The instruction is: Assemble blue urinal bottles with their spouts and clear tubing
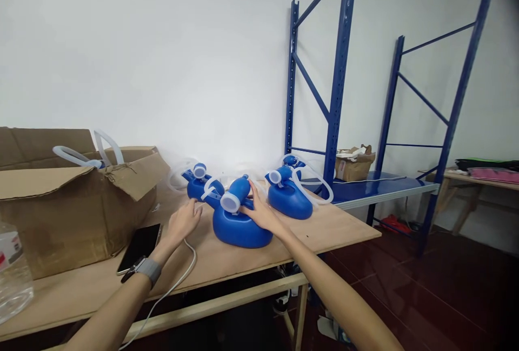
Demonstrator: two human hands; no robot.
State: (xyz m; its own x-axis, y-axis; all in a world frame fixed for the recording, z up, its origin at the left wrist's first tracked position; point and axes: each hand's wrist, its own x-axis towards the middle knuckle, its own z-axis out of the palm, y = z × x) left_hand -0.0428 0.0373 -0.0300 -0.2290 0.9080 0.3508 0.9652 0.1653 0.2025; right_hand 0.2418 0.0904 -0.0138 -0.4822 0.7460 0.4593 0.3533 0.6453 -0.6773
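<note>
In the head view, a blue plastic urinal bottle (242, 231) stands on the wooden table, with a blue bulb-shaped head (240, 191) ending in a white cap. My right hand (261, 210) is closed around the back of that head, thumb below it and fingers behind. Left of the bottle, my left hand (183, 224) is curled with its fingertips together; whatever is in them, if anything, I cannot make out. Just beyond it lies a similar blue bottle (194, 191) with a white strap. Another blue bottle (290, 199) with a clear tube (324, 199) stands to the right.
An open cardboard box (73, 221) with clear tubes in it takes up the left side. A black phone (140, 245), a white cable (190, 264) and a clear plastic bottle (14, 280) lie nearby. Blue shelving (338, 80) rises beyond the table's right end, holding a small box (354, 167).
</note>
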